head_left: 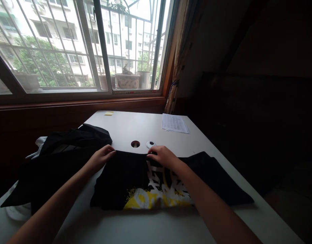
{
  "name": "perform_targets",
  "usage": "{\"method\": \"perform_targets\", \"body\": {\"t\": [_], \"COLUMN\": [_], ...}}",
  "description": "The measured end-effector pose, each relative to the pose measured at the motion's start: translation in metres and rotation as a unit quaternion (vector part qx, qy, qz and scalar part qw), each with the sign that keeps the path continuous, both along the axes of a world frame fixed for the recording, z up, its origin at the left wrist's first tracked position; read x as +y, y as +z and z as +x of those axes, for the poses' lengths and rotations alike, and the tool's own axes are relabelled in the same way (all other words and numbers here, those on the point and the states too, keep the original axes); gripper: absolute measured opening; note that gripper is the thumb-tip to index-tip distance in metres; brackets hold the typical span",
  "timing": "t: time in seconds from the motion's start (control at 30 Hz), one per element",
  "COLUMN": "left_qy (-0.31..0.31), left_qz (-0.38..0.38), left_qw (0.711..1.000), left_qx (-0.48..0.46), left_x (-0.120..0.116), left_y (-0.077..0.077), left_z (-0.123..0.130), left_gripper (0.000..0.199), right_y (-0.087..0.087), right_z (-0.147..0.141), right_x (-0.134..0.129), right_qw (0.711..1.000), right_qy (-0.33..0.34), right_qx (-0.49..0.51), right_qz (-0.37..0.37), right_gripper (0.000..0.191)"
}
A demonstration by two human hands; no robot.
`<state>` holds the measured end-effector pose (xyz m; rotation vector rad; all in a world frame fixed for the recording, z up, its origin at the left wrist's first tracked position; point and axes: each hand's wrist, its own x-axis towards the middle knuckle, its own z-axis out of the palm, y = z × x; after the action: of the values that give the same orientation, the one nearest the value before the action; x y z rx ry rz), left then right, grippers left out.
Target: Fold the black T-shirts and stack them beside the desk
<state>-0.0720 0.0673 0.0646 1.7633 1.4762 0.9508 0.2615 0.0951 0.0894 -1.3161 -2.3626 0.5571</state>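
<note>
A black T-shirt (112,183) with a white and yellow print lies partly folded on the white table (135,227). My left hand (104,155) pinches its far edge near the left corner, fingers closed on the cloth. Farther right along the same edge, my right hand (162,156) also grips the fabric between thumb and fingers. The right forearm covers part of the print. Beyond the right hand, a dark part of cloth (217,179) spreads toward the table's right side; whether it belongs to the shirt I cannot tell.
Dark clothes (57,162) are heaped at the left, with something white beneath. A round cable hole (135,144) and a white ring-shaped cover (150,144) sit beyond the shirt. Printed papers (175,123) and a yellow note (109,113) lie near the far edge, below a barred window.
</note>
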Motion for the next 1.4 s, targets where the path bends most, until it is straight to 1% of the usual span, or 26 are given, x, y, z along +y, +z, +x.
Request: {"method": "perform_targets", "body": {"t": [0.1, 0.2, 0.27, 0.33, 0.4, 0.47, 0.53, 0.6, 0.67, 0.8, 0.87, 0.93, 1.0, 1.03, 1.2, 1.3, 1.4], "left_qy": [0.011, 0.018, 0.027, 0.034, 0.033, 0.004, -0.050, -0.101, -0.128, -0.126, -0.120, -0.118, -0.116, -0.116, -0.115, -0.108, -0.096], "left_qz": [-0.015, -0.013, -0.002, 0.019, 0.060, 0.117, 0.161, 0.176, 0.182, 0.216, 0.232, 0.239, 0.241, 0.241, 0.231, 0.229, 0.227], "left_qw": [0.998, 0.995, 0.992, 0.988, 0.980, 0.963, 0.939, 0.922, 0.914, 0.908, 0.907, 0.905, 0.902, 0.901, 0.897, 0.900, 0.903], "left_qx": [0.062, 0.098, 0.125, 0.151, 0.187, 0.244, 0.301, 0.331, 0.340, 0.335, 0.331, 0.332, 0.337, 0.342, 0.358, 0.355, 0.351], "left_x": [0.021, 0.032, 0.033, 0.029, 0.023, 0.017, 0.012, 0.010, 0.010, 0.009, 0.008, 0.007, 0.006, 0.006, 0.004, 0.000, -0.006], "left_y": [-0.017, -0.025, -0.025, -0.022, -0.018, -0.015, -0.016, -0.021, -0.030, -0.052, -0.059, -0.063, -0.065, -0.065, -0.067, -0.071, -0.077], "left_z": [-0.002, -0.002, 0.000, 0.007, 0.017, 0.031, 0.046, 0.057, 0.062, 0.057, 0.052, 0.049, 0.048, 0.047, 0.045, 0.038, 0.030], "left_gripper": [0.039, 0.032, 0.026, 0.020, 0.022, 0.025, 0.027, 0.029, 0.032, 0.038, 0.039, 0.040, 0.041, 0.042, 0.043, 0.044, 0.045], "right_y": [-0.017, -0.033, -0.039, -0.042, -0.042, -0.040, -0.037, -0.034, -0.031, -0.027, -0.029, -0.033, -0.040, -0.043, -0.066, -0.081, -0.092], "right_z": [-0.008, -0.012, -0.012, -0.012, -0.010, -0.005, 0.007, 0.026, 0.052, 0.113, 0.141, 0.166, 0.191, 0.203, 0.259, 0.278, 0.282], "right_x": [0.015, 0.023, 0.024, 0.022, 0.018, 0.015, 0.013, 0.012, 0.012, 0.011, 0.012, 0.015, 0.018, 0.020, 0.021, 0.018, 0.018], "right_qw": [0.999, 0.997, 0.996, 0.996, 0.995, 0.995, 0.995, 0.994, 0.992, 0.987, 0.985, 0.984, 0.979, 0.976, 0.942, 0.923, 0.906], "right_qy": [-0.029, -0.053, -0.065, -0.074, -0.078, -0.080, -0.081, -0.080, -0.076, -0.075, -0.079, -0.095, -0.131, -0.157, -0.301, -0.363, -0.409], "right_qx": [-0.028, -0.046, -0.052, -0.054, -0.054, -0.056, -0.062, -0.073, -0.088, -0.118, -0.128, -0.137, -0.145, -0.148, -0.146, -0.130, -0.109], "right_qz": [-0.011, -0.020, -0.019, -0.013, -0.006, -0.001, -0.004, -0.018, -0.039, -0.075, -0.079, -0.069, -0.051, -0.042, -0.010, -0.001, 0.001], "right_gripper": [0.014, 0.018, 0.022, 0.026, 0.030, 0.037, 0.044, 0.048, 0.048, 0.049, 0.041, 0.027, 0.020, 0.021, 0.038, 0.044, 0.051]}}
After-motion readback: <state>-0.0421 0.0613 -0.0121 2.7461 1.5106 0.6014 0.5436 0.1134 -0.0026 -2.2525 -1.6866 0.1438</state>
